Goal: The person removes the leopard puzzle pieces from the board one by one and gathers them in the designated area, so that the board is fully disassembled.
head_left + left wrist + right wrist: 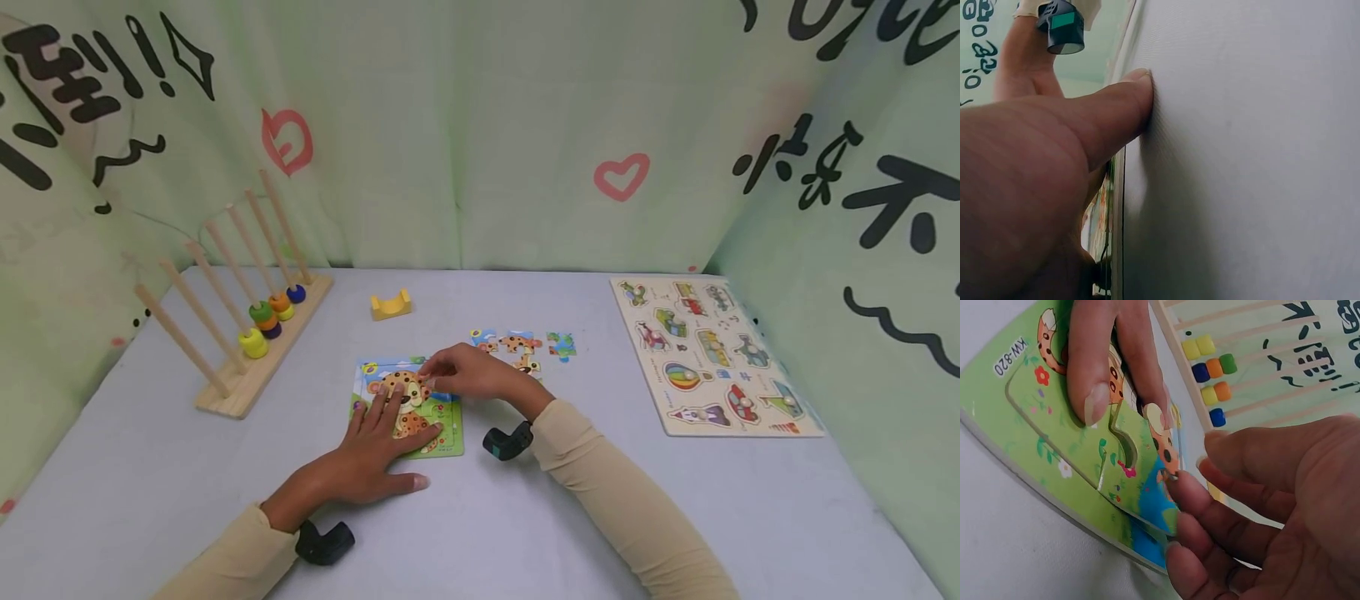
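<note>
A leopard jigsaw puzzle (pixel 450 425) in a green-edged board lies on the table. My left hand (pixel 367 458) rests flat on it with fingers spread; the thumb touches the tabletop in the left wrist view. At the board's upper right, my right hand (pixel 476 372) has its bent fingertips on a blue-and-green puzzle piece (pixel 1154 494). In the right wrist view the thumb stands apart from that piece, and a gap shows along its lower edge. Loose puzzle pieces (pixel 521 342) lie beyond the right hand, partly hidden by it; another loose piece (pixel 562 346) is beside them.
On the left stands a wooden peg rack (pixel 240 396) with coloured beads on some pegs. A yellow curved block (pixel 391 306) sits behind the puzzle. To the right lies a wooden picture board (pixel 690 358). Printed curtains (pixel 465 150) enclose the white table (pixel 480 533).
</note>
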Demonstrator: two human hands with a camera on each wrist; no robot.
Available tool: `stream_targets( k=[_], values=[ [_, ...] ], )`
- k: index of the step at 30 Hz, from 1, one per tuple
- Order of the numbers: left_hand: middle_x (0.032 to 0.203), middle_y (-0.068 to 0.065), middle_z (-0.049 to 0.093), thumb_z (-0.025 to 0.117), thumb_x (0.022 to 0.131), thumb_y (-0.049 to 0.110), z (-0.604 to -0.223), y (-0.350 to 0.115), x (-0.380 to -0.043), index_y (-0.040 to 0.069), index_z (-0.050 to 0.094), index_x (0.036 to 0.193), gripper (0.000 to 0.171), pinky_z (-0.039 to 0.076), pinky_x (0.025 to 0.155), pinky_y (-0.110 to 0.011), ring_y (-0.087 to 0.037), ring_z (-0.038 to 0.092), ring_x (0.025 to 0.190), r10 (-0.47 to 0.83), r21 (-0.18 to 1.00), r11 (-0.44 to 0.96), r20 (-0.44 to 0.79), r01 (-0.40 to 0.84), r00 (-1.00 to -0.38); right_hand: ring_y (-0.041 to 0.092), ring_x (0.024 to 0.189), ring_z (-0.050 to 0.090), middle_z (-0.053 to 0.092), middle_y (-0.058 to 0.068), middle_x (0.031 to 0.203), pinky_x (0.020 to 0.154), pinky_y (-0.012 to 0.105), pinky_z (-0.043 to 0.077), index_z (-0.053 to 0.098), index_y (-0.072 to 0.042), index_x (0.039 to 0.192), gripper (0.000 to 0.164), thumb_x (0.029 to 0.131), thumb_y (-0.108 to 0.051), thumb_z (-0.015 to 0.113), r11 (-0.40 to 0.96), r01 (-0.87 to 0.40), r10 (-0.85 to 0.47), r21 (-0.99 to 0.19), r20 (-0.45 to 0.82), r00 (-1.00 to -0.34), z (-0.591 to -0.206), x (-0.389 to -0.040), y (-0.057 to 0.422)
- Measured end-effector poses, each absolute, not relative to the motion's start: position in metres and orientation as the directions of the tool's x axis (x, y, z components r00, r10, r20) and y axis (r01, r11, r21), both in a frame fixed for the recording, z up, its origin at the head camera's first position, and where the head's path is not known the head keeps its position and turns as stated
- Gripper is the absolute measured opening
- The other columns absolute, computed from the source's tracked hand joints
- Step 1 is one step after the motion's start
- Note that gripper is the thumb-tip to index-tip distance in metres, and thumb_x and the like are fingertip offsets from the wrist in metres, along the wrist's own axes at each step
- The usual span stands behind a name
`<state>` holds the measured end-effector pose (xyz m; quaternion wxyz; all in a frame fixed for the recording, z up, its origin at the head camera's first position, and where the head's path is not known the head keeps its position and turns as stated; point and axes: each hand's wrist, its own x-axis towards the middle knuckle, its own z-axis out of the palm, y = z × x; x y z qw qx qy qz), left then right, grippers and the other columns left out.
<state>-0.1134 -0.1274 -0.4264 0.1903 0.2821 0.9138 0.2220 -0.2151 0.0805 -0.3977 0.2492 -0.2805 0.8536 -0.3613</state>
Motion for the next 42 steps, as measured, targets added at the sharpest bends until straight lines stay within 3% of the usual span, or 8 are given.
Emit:
stream_targets(
  k=[9, 17, 20, 26, 32, 42],
  values=[
    [0.158, -0.026, -0.004, 0.059, 0.093, 0.051, -0.426, -0.127, -0.113, 0.028, 0.041, 0.149, 0.063, -0.009, 0.105, -0.067, -0.046, -0.014, 0.142, 0.598, 0.505, 0.747, -0.226, 0.433, -0.769, 0.011, 0.092, 0.060, 0.068, 0.002, 0.101, 0.082, 0.024, 0.048, 0.069, -0.001, 0.114, 0.021, 0.094, -0.001, 0.061, 0.559, -0.343, -0.696, -0.755, -0.203, -0.689, -0.401, -0.214, 0.078],
    [0.158, -0.026, -0.004, 0.059, 0.093, 0.050, -0.424, -0.127, -0.113, 0.027, 0.042, 0.149, 0.063, -0.009, 0.106, -0.067, -0.046, -0.014, 0.142, 0.593, 0.502, 0.752, -0.232, 0.426, -0.771, 0.011, 0.084, 0.057, 0.065, 0.002, 0.092, 0.073, 0.022, 0.046, 0.066, 0.001, 0.116, 0.027, 0.090, 0.006, 0.060, 0.496, -0.328, -0.728, -0.804, -0.179, -0.661, -0.406, -0.213, 0.080],
    [0.158, -0.027, -0.005, 0.060, 0.093, 0.049, -0.423, -0.127, -0.112, 0.026, 0.042, 0.149, 0.063, -0.009, 0.106, -0.067, -0.046, -0.014, 0.142, 0.596, 0.511, 0.746, -0.227, 0.426, -0.770, 0.012, 0.085, 0.057, 0.064, 0.003, 0.092, 0.075, 0.023, 0.046, 0.065, 0.002, 0.117, 0.028, 0.090, 0.007, 0.060, 0.449, -0.315, -0.742, -0.836, -0.153, -0.652, -0.408, -0.212, 0.081],
    [0.158, -0.027, -0.006, 0.061, 0.093, 0.048, -0.423, -0.126, -0.112, 0.025, 0.043, 0.149, 0.063, -0.009, 0.106, -0.066, -0.046, -0.014, 0.142, 0.593, 0.506, 0.749, -0.221, 0.428, -0.775, 0.014, 0.090, 0.058, 0.064, 0.002, 0.095, 0.083, 0.027, 0.046, 0.066, -0.003, 0.120, 0.029, 0.092, 0.004, 0.059, 0.428, -0.310, -0.709, -0.849, -0.103, -0.698, -0.408, -0.212, 0.089],
    [0.158, -0.026, -0.007, 0.060, 0.093, 0.049, -0.423, -0.126, -0.111, 0.026, 0.042, 0.149, 0.063, -0.008, 0.106, -0.065, -0.045, -0.014, 0.142, 0.587, 0.499, 0.754, -0.222, 0.427, -0.778, 0.014, 0.085, 0.057, 0.066, 0.000, 0.097, 0.077, 0.028, 0.045, 0.069, -0.010, 0.120, 0.033, 0.091, 0.002, 0.059, 0.464, -0.312, -0.667, -0.829, -0.095, -0.739, -0.406, -0.213, 0.103],
    [0.158, -0.027, -0.006, 0.060, 0.093, 0.049, -0.422, -0.127, -0.111, 0.026, 0.041, 0.149, 0.064, -0.009, 0.106, -0.066, -0.046, -0.014, 0.142, 0.589, 0.510, 0.750, -0.225, 0.421, -0.776, 0.020, 0.078, 0.066, 0.066, 0.004, 0.094, 0.074, 0.031, 0.047, 0.066, -0.005, 0.121, 0.029, 0.094, 0.000, 0.059, 0.432, -0.203, -0.608, -0.879, -0.117, -0.786, -0.407, -0.214, 0.131]
  ],
)
